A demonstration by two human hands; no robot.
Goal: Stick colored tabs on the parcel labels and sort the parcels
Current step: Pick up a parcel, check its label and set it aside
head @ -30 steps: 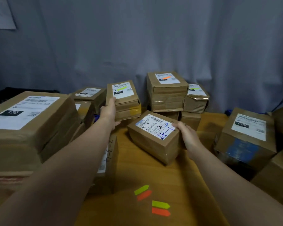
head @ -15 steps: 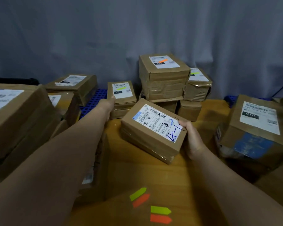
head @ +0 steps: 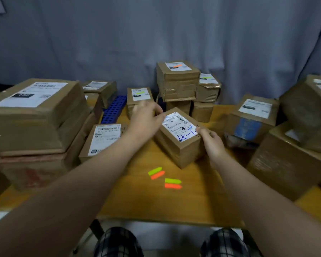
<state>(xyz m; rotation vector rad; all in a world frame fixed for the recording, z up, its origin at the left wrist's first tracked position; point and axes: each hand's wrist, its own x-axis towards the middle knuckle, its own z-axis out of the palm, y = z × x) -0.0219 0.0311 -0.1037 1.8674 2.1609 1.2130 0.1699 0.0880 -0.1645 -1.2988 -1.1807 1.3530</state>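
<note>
Behind both hands, a grey curtain (head: 156, 34) fills the whole back of the view. Under them runs the wooden table (head: 133, 204), crowded with brown parcels. Well to the left of the grip sits the biggest box (head: 35, 115), stacked on another, with a white label on top. Off to the right are more big cartons (head: 285, 164), and beyond them a box with blue tape (head: 252, 119). Just past the held parcel stands a small stack: the top box (head: 177, 80) carries an orange tab on its label, its neighbour (head: 208, 88) a green one. A low parcel with a green tab (head: 139, 97) lies right behind the left hand, and a flat parcel (head: 102, 140) lies beside the left wrist.

Between the two hands is the task parcel (head: 180, 145), tilted, its label (head: 178, 125) marked with blue handwriting and bearing no coloured tab. The right hand (head: 211, 141) grips its right corner, thumb on top at the label's edge and fingers wrapped round the side. The left hand (head: 146, 119) is blurred at the far left corner, fingers curled; whether it actually clasps the box cannot be told.

Just short of the parcel, on bare wood, lie four loose tabs in two pairs: green (head: 154, 171) over orange (head: 157, 175), and green (head: 172, 180) over orange (head: 173, 186).
</note>
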